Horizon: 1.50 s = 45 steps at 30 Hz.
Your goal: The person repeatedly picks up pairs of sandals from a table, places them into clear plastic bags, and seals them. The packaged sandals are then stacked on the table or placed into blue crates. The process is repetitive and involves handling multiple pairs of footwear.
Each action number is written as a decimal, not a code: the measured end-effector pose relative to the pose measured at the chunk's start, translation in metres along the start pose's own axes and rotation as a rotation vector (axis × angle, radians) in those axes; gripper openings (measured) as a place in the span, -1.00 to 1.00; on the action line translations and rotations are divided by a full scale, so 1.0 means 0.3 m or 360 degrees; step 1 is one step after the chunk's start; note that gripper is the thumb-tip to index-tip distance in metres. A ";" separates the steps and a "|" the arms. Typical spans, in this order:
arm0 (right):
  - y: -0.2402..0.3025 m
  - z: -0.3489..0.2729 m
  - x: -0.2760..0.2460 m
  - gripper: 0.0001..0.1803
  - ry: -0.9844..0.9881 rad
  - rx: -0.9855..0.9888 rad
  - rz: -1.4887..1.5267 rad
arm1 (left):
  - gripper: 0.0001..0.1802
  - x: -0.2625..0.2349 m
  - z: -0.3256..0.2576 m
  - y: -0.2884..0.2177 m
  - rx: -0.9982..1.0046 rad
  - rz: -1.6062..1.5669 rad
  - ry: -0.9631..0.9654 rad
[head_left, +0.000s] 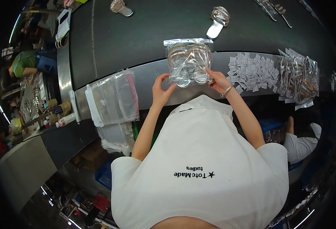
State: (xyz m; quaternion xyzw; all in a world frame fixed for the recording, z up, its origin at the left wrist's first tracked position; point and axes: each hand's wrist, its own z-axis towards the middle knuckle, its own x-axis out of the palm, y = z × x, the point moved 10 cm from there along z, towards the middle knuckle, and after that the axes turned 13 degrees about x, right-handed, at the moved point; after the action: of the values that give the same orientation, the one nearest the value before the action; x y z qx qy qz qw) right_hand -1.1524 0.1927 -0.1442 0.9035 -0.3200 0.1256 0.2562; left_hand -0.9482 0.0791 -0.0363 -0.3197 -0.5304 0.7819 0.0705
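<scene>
A clear plastic bag (189, 61) with a silvery top strip holds a pair of sandals with metallic gold-and-silver straps. It lies in front of me on the grey metal ledge, its far end over the dark belt. My right hand (217, 81) grips the bag's lower right edge between thumb and fingers. Beside the lower left corner is my left hand (162, 91), thumb and forefinger spread apart, their tips close to the plastic. Whether they touch it I cannot tell.
Flat clear bags (114, 99) are stacked at the left. Small white tags (253, 72) lie heaped at the right, beside bagged sandals (298, 78). Loose sandals (218, 23) rest on the dark belt (145, 30). A person in green (27, 63) bends over another bench at far left.
</scene>
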 end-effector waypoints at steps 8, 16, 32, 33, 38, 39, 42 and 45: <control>0.046 -0.053 0.033 -0.67 0.0055 0.0008 0.0074 | -0.80 0.001 0.078 -0.077 0.0357 0.0129 0.0167; 0.074 -0.074 -0.001 -0.72 0.0039 -0.0036 0.0117 | -0.83 -0.100 0.117 -0.355 0.1024 0.0461 -0.0221; 0.014 -0.193 -0.056 -0.81 -0.0174 -0.0095 -0.0142 | -0.83 -0.098 0.048 -0.202 0.0055 0.0359 -0.0285; -0.006 -0.188 -0.066 -0.81 -0.0185 -0.0096 -0.0157 | -0.77 -0.077 0.010 -0.121 -0.0394 -0.0074 -0.0316; -0.173 -0.092 -0.123 -0.80 -0.0142 -0.0002 0.0210 | -0.82 0.232 -0.328 0.300 -0.1501 -0.1196 -0.0119; -0.207 -0.082 -0.121 -0.76 -0.0114 0.0037 0.0345 | -0.83 0.285 -0.343 0.305 -0.1583 -0.1534 -0.0044; -0.192 -0.098 -0.023 -0.55 0.0398 -0.0013 0.0924 | -0.85 0.328 -0.277 0.261 -0.1500 -0.1855 0.0199; -0.085 -0.240 0.094 -0.50 0.0974 0.0001 0.1184 | -0.76 0.305 -0.073 0.141 -0.1213 -0.1438 0.0253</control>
State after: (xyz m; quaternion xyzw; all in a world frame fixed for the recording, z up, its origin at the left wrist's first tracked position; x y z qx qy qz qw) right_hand -1.1191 0.2342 -0.0827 0.6493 -0.5314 0.4689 0.2758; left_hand -0.9978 0.1194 -0.1175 -0.1227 -0.8502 0.4027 0.3161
